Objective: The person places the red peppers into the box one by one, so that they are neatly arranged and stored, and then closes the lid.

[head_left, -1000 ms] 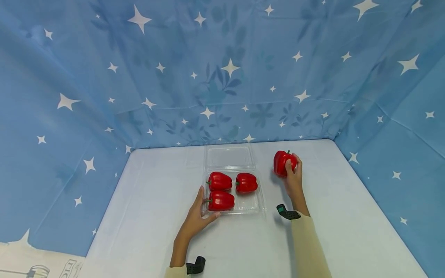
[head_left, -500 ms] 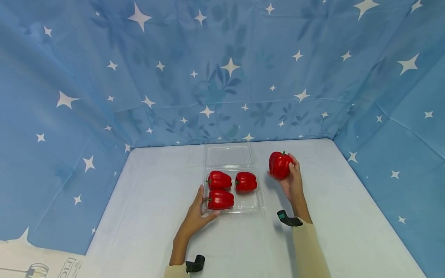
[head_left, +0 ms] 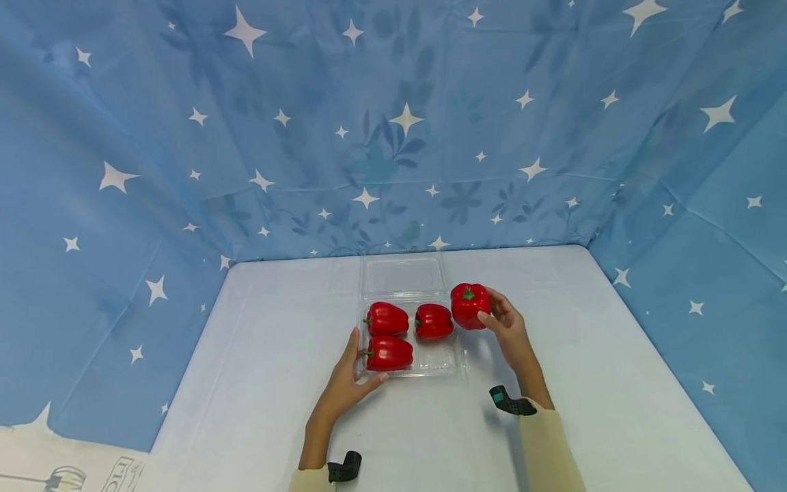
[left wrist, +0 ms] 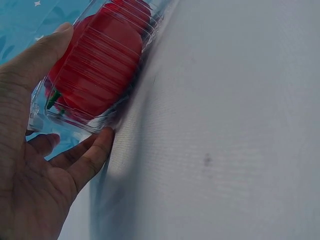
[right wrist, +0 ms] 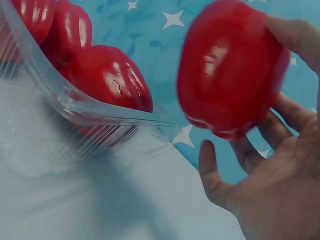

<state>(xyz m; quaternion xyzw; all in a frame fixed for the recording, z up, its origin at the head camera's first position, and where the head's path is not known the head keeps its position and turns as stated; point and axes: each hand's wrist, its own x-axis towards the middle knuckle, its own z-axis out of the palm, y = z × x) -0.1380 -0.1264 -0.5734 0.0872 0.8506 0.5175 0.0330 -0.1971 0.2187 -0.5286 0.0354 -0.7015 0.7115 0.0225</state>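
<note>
Head view first: the right hand [head_left: 507,328] has a red pepper [head_left: 470,305] up off the desk [head_left: 258,383], fingers curled round it, stem on top, right at the right edge of the clear plastic tray [head_left: 439,362] in the middle of the frame. Three more peppers sit in that tray: one at the back left [head_left: 387,318], one at the back right [head_left: 434,322], one at the front left [head_left: 389,353]. The tray's lid [head_left: 402,275] lies open flat behind it. Over on the left, the left hand [head_left: 344,389] cups the tray's front left corner, fingers along the side and thumb at the front edge. Right wrist view shows the held pepper [right wrist: 227,70] gripped between thumb and fingers [right wrist: 280,130], just beside the tray's rim [right wrist: 75,107]. Left wrist view shows the thumb [left wrist: 95,155] pressed against the tray wall. Blue starred cloth [head_left: 393,123] hangs behind.
</note>
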